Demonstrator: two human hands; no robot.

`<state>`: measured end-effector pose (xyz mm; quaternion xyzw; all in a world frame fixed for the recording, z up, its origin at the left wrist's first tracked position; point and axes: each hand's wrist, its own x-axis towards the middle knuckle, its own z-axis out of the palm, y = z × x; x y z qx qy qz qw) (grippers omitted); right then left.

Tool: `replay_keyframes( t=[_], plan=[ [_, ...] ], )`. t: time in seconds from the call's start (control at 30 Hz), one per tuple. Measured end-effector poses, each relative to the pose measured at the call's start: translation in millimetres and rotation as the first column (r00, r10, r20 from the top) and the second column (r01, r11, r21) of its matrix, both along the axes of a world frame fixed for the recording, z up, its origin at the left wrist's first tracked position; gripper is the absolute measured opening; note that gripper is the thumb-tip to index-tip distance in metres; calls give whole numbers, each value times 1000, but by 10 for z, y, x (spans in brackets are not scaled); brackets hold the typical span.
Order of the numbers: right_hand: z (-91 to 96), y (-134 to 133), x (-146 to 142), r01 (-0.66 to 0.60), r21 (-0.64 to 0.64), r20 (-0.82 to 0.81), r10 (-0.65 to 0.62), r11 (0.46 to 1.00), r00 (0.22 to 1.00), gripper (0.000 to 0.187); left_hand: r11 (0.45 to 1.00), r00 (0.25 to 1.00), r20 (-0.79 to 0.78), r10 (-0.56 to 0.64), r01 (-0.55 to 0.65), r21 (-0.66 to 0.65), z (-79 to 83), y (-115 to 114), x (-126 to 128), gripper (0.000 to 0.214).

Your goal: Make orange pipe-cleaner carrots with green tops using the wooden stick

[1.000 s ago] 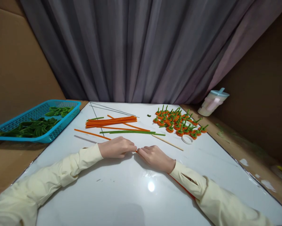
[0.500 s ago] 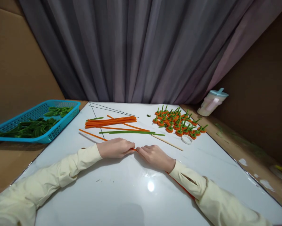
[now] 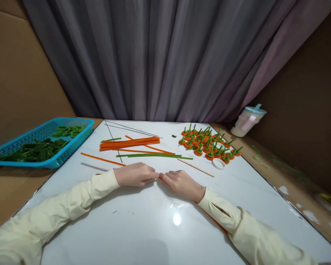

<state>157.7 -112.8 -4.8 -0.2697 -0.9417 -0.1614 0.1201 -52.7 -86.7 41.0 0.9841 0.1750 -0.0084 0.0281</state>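
Observation:
My left hand is closed in a pinch, with an orange pipe cleaner jutting out past it to the left above the tabletop. Fingertip to fingertip with it, my right hand is pinched too, and a sliver of orange shows at its fingers. Another orange length runs under the right wrist and along the sleeve. Whether both lengths are one stem is hidden by the hands. Beyond them lie a bundle of orange pipe cleaners and several green pipe cleaners.
Small orange pumpkin-like pieces with green stems cluster at the back right, beside a white ring. A thin wooden stick lies before them. At left stands a blue basket of green pieces; a lidded cup stands right.
The free end of the orange pipe cleaner at left has shifted further left. My fingertips have come closer together, covering the orange bit between them.

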Motion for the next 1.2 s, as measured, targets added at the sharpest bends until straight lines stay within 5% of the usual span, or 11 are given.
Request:
replay_keyframes(
  t=[0.43, 0.9, 1.2],
  plan=[
    [-7, 16, 13, 19, 5, 24, -19, 1000, 1000, 14, 998, 998, 25, 55, -55, -27, 12, -17, 8, 20],
    [-29, 26, 42, -1, 9, 30, 1, 1000, 1000, 15, 999, 998, 61, -12, 14, -32, -36, -7, 0, 16],
    [-8, 55, 60, 40, 8, 54, -41, 999, 998, 16, 978, 945, 257, 203, -183, -101, -394, 5, 57, 15]
  ],
)
